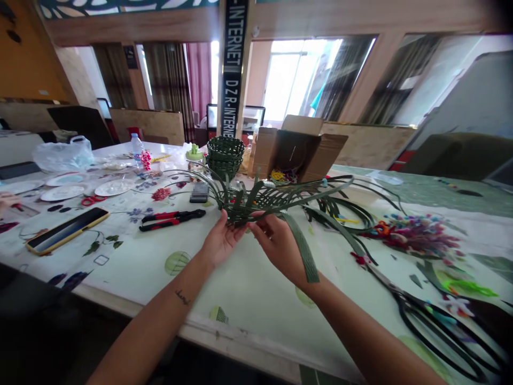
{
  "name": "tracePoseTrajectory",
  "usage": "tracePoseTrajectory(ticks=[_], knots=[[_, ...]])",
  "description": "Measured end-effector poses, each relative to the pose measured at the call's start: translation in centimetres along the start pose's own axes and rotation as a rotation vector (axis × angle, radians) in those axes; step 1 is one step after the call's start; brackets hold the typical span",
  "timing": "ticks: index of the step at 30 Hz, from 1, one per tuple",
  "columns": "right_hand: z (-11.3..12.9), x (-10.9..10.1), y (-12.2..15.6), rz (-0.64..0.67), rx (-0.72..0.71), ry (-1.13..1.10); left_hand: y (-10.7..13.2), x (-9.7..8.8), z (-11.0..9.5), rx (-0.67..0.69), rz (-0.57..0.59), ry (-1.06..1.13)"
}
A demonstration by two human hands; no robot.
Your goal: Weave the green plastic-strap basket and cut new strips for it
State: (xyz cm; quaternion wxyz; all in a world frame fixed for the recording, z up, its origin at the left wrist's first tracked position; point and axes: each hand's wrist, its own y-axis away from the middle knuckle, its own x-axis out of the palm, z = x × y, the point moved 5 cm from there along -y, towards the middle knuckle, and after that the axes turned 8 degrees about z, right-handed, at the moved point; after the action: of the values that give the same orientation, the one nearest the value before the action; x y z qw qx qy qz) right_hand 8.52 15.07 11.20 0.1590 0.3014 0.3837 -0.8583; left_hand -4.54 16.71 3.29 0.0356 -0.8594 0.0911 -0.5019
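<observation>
A partly woven basket (pixel 256 200) of dark green flat strips is held above the table, its long loose strips fanning out to both sides. My left hand (pixel 223 239) supports its near left edge from below, thumb up against the weave. The fingers of my right hand (pixel 276 240) pinch the near edge just beside it; a wide green strip end (pixel 302 248) hangs down over that wrist. Some fingertips are hidden by the strips. Left of my hands lie red-and-black pliers (pixel 172 218). Behind the weave stands a finished-looking green woven basket (pixel 225 155).
Large black-handled scissors (pixel 417 310) lie at right, near a colourful bundle of fuzzy stems (pixel 420 235) and coiled green strips (pixel 352 214). An open cardboard box (pixel 298 149) stands behind. At left are a phone (pixel 68 230), red scissors (pixel 93 200), plates (pixel 114 187) and another person's hand (pixel 7 200).
</observation>
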Motion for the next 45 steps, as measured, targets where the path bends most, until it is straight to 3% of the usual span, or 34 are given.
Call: tracePoseTrajectory(ticks=[6, 10, 13, 21, 26, 33, 38, 45], knots=[[1.7, -0.8, 1.1, -0.214, -0.156, 0.184, 0.0, 0.4, 0.5, -0.087, -0.049, 0.069], [2.9, -0.4, 1.4, -0.249, -0.409, 0.344, -0.1, 0.3, 0.6, -0.071, -0.040, 0.095], [3.0, 0.3, 0.9, -0.255, -0.508, 0.454, -0.3, 0.1, 0.6, -0.063, -0.033, 0.114], [2.9, 1.2, 0.5, -0.245, -0.531, 0.471, -0.2, -0.1, 0.6, -0.068, -0.057, 0.109], [2.8, 1.8, 1.1, -0.234, -0.598, 0.593, -0.2, 0.0, 0.7, -0.064, -0.075, 0.111], [2.4, 1.6, 1.4, -0.206, -0.590, 0.612, -0.3, -0.3, 0.9, -0.075, -0.035, 0.116], [3.5, 1.8, 1.7, -0.149, -0.627, 0.706, -0.2, -0.4, 0.9, -0.075, -0.058, 0.092], [4.8, 1.6, 2.9, -0.110, -0.610, 0.815, -0.2, -0.3, 1.1, -0.083, -0.003, 0.089]])
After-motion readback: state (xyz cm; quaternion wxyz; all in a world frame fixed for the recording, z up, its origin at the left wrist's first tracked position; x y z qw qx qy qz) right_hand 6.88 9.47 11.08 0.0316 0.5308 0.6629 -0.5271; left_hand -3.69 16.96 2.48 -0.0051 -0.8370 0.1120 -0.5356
